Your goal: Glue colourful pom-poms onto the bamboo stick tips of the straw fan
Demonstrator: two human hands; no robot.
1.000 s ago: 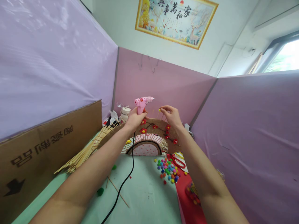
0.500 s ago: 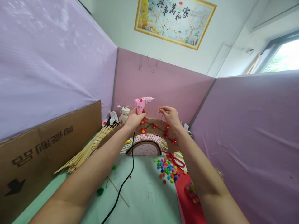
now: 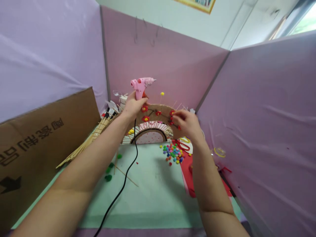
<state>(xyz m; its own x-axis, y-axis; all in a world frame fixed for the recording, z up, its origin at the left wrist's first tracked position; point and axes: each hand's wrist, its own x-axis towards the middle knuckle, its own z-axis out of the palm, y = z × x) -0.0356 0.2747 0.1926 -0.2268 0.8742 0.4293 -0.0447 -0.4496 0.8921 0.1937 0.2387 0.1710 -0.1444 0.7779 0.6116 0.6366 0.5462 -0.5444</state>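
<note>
My left hand (image 3: 130,106) grips a pink hot-glue gun (image 3: 140,85), held upright above a brown arch craft (image 3: 155,114) studded with red flowers. The gun's black cord (image 3: 123,184) trails back toward me over the green table. A small yellow pompom (image 3: 162,94) sits on the tip of a thin stick rising from the arch, just right of the nozzle. My right hand (image 3: 186,124) is lower, at the arch's right end by the red flowers, fingers loosely curled and holding nothing I can see.
A pile of coloured pompoms (image 3: 172,153) and red scissors (image 3: 183,145) lie right of the arch on red paper (image 3: 189,176). Bamboo sticks (image 3: 85,146) and a cardboard sheet (image 3: 37,138) lean at left. Green pompoms (image 3: 108,170) lie nearby. Purple partitions (image 3: 259,115) enclose the table.
My right hand let go of the yellow pompom, which stays on the stick tip, and dropped down to the arch's right side. The view tilted downward.
</note>
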